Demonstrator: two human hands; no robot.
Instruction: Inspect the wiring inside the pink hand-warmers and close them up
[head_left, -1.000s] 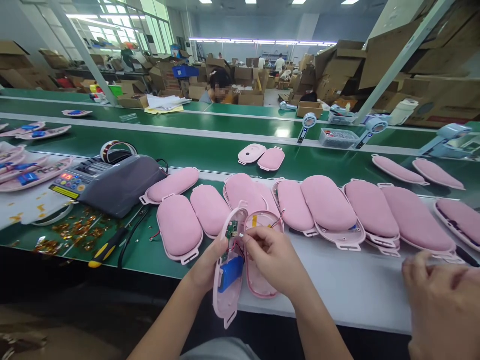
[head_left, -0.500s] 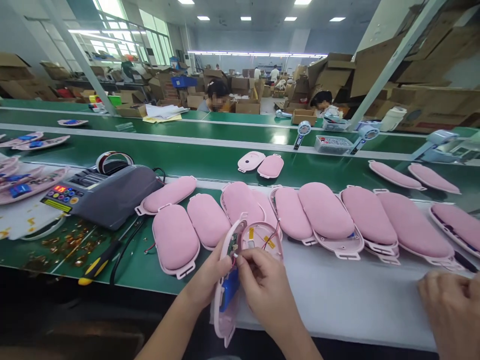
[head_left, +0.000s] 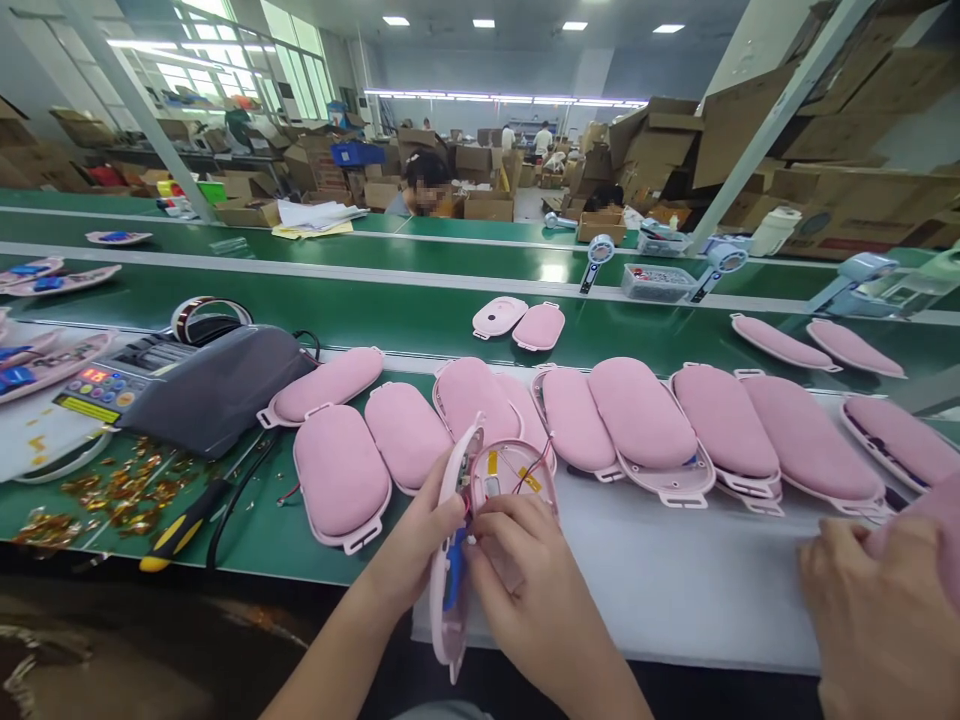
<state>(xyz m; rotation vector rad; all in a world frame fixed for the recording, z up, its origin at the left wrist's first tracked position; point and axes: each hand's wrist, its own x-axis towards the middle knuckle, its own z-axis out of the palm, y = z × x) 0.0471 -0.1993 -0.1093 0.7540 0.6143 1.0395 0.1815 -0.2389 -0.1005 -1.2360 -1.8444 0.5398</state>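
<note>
The left hand [head_left: 420, 535] has its grip firm round the rim of a smooth, hard pink shell [head_left: 448, 640], a long oval tipped on edge at the near side of the worktop [head_left: 262, 545], with a blue block [head_left: 453, 572] inside. The right hand [head_left: 529, 570] bunches its fingers at the shell's open face; I can't tell whether its grip is closed on anything. Behind, a matching half [head_left: 517, 458] lies hollow side up, with amber tape strips [head_left: 529, 480] and thin wires [head_left: 541, 456]. Plump, matt pink cases [head_left: 341, 470] with slotted tabs line up beyond. Crinkled, glossy amber scraps [head_left: 127, 490] lie by a black-and-yellow screwdriver [head_left: 184, 525].
</note>
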